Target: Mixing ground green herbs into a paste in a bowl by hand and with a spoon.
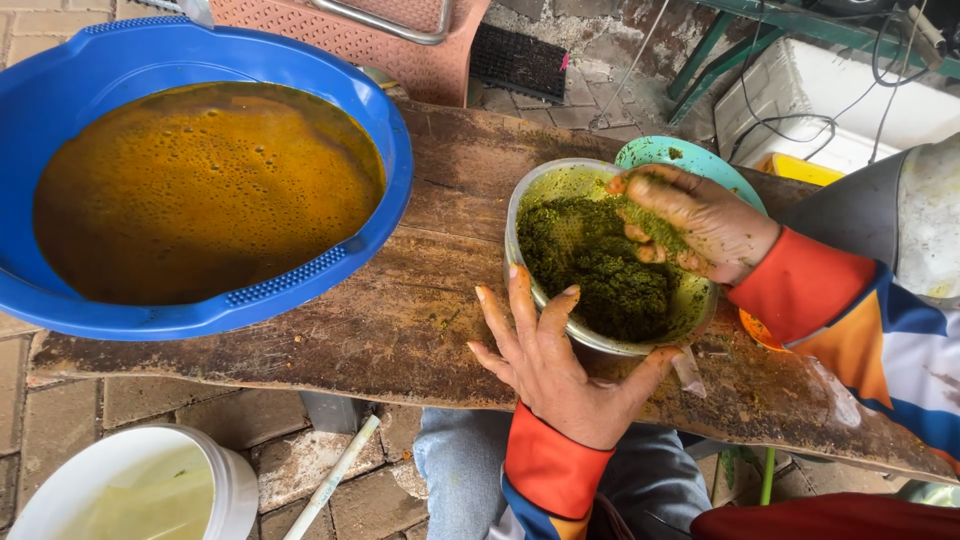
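Floor (60, 400): grey-brown paving bricks with worn, dirty joints. A weathered wooden plank serves as the counter (400, 330), stained dark. Behind it stand a pink perforated plastic chair (400, 40), a green metal frame (720, 40) and a white foam box (830, 100) draped with black cables. Lighting: even daylight.

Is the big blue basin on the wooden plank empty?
No, the blue basin holds frothy orange-brown liquid nearly to its rim.
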